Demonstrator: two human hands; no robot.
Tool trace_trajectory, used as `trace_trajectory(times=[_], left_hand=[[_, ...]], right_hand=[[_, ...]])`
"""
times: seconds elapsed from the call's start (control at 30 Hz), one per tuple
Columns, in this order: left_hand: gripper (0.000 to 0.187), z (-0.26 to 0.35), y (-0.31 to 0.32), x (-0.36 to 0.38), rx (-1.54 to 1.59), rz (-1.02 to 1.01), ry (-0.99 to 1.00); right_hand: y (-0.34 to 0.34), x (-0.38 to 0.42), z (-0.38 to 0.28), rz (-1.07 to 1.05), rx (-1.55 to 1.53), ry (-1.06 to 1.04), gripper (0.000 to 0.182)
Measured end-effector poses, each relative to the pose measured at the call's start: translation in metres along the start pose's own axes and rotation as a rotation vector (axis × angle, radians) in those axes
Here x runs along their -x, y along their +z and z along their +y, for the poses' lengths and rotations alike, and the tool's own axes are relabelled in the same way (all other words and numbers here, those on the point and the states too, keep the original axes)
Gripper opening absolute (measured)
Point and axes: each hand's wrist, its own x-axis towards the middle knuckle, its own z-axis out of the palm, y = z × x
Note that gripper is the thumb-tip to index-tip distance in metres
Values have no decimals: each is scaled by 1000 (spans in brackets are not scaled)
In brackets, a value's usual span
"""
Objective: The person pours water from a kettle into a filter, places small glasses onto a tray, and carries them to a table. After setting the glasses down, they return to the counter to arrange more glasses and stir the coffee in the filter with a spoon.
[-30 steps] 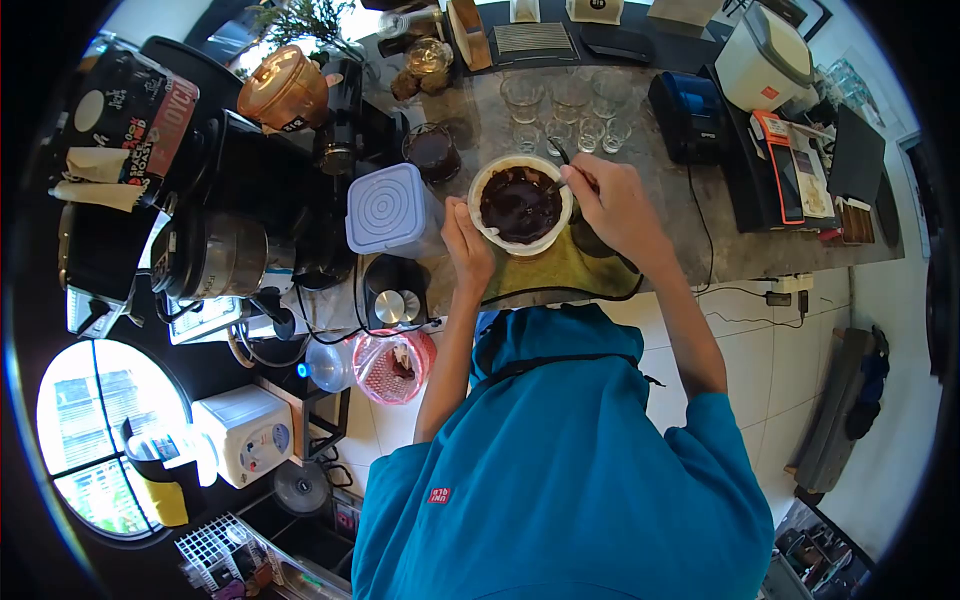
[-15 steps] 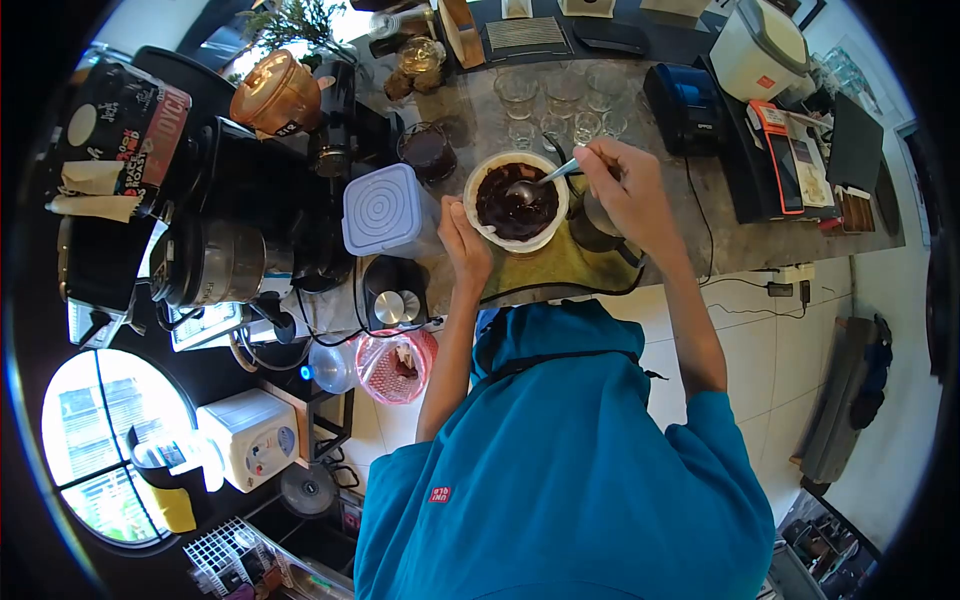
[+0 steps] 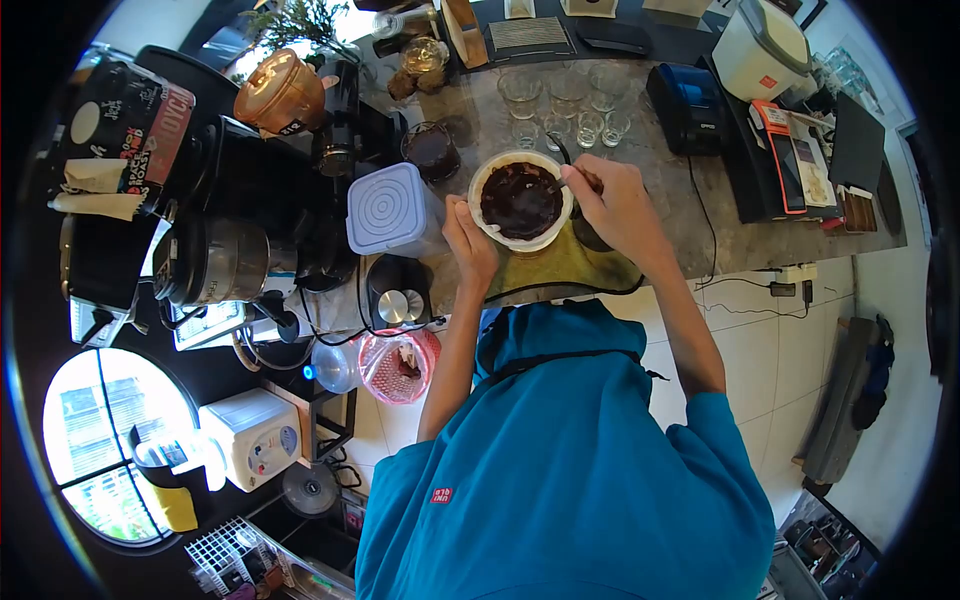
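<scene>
A round white container (image 3: 477, 222) lined with a pale rim holds a dark brown, glossy mass (image 3: 520, 200). My left hand (image 3: 470, 240) rests against its left side, fingers pressed together along the wall. At the right rim, my right hand (image 3: 610, 195) grips the handle of a spoon (image 3: 558, 186), whose bowl is hard to make out in the dark contents. Under the container lies a yellow-green cloth (image 3: 560, 270). A square tub with a bluish lid (image 3: 386, 210) stands left of my left hand, near a glass of dark liquid (image 3: 432, 152).
Several clear glasses (image 3: 567, 92) stand behind the container. A dark blue printer (image 3: 686, 108) is at the right, its cable running down over the counter (image 3: 735, 250). A black device with silver knobs (image 3: 398, 300) sits near the front edge, above a pink basket (image 3: 425, 355).
My right hand has shifted slightly down and turned with the spoon; its shiny bowl, clear earlier, is now hardly visible. The whole view has moved slightly.
</scene>
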Motion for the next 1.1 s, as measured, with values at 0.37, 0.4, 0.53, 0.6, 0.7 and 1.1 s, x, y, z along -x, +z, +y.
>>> trace_trajectory(times=[0.37, 0.4, 0.53, 0.6, 0.7, 1.1], left_hand=[[36, -3, 1, 0, -2, 13, -2], [36, -3, 1, 0, 7, 12, -9], [36, -2, 1, 0, -5, 23, -3], [36, -2, 1, 0, -9, 8, 6], [37, -3, 0, 0, -11, 14, 10], [36, -2, 1, 1, -12, 25, -17]], right_hand=[[8, 2, 7, 39, -308, 143, 29], [6, 2, 2, 62, -300, 122, 29], [-13, 3, -22, 60, -142, 48, 29], [-18, 2, -28, 81, -73, -41, 29], [-20, 1, -27, 121, 37, -180, 24], [-7, 9, -14, -16, 89, 90, 27]])
